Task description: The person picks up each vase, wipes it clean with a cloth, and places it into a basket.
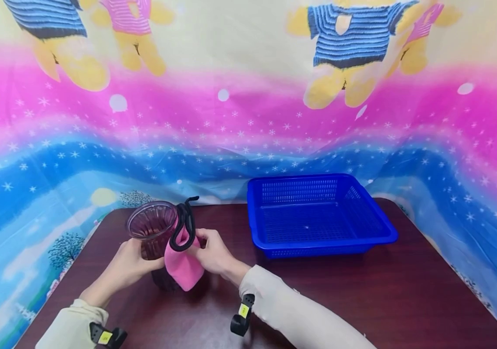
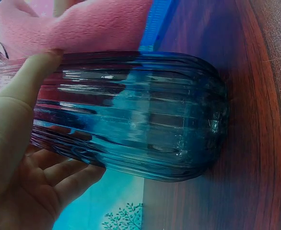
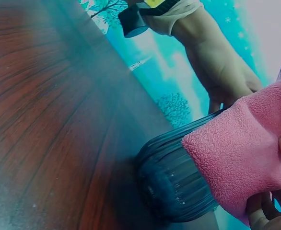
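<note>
A ribbed, see-through glass vase [image 2: 145, 115] with a flared rim stands near the left side of the table. My left hand [image 1: 128, 264] grips its body, thumb on the near side and fingers on the other, as the left wrist view shows. In my right hand [image 1: 215, 252] is a fluffy pink cloth [image 3: 241, 148] with black trim, pinched between thumb and fingers. The cloth lies against the right side of the vase and covers part of it in the right wrist view. Its black edging [image 1: 184, 228] loops up beside the rim.
A blue plastic basket [image 1: 318, 247] with slotted walls sits at the back right of the dark wood table [image 1: 318, 300]. Behind the table hangs a printed fabric backdrop [image 1: 231, 116]. Black straps [image 1: 241, 315] are worn at both wrists.
</note>
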Motion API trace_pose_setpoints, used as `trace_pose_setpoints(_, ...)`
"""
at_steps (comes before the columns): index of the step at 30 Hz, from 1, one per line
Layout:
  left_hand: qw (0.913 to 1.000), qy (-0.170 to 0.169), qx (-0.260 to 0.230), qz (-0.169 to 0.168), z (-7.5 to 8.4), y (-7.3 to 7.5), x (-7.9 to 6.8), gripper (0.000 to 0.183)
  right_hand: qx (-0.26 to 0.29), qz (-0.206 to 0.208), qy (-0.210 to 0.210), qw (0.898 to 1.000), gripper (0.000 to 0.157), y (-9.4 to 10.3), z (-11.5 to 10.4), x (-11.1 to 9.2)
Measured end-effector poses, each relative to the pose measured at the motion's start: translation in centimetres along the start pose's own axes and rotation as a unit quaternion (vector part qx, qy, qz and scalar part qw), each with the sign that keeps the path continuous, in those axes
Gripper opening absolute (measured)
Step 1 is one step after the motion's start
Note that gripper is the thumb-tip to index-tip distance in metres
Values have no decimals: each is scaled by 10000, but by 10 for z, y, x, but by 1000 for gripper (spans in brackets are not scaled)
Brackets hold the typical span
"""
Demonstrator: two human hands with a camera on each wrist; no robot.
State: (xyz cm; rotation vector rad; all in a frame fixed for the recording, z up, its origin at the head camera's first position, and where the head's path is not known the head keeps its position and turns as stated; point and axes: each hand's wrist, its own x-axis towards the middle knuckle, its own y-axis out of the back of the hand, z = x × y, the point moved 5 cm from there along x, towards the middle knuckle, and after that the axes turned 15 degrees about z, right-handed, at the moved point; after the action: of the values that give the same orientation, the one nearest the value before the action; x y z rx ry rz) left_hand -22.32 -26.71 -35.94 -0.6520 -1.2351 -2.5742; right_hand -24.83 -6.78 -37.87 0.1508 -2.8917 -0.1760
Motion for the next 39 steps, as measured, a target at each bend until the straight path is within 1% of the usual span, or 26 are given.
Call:
trace_pose_setpoints(4, 10000, -7, -22, -59, 0, -2, 0, 74, 90, -22, 17, 10000, 16, 0, -5, 2)
trace_pose_setpoints(10, 10000, -37, 21, -21, -1, -3, 0, 67, 106, -45, 159, 9998, 19, 0, -15, 4)
trace_pose_setpoints(15, 10000, -9, 82, -30, -1, -4, 0, 68, 62, -20, 124, 9999, 17, 0, -17, 4)
trace_pose_setpoints(22, 10000, -32, 80, -25, -1, -4, -1, 69, -75, -49, 156, 9998, 14, -1, -13, 5)
trace_pose_setpoints(28, 9998, 137, 71, -152, -2, -4, -3, 73, -236, -62, 123, 9996, 12, -1, -6, 4)
trace_pose_setpoints(31, 9997, 191, 37, -163, -2, -4, -3, 72, -284, -72, 121, 9995, 9, -1, -1, 3)
trace_pose_setpoints(39, 10000, 0, -12, -2, -1, -3, -2, 72, -389, -81, 173, 9991, 6, 0, 11, 1)
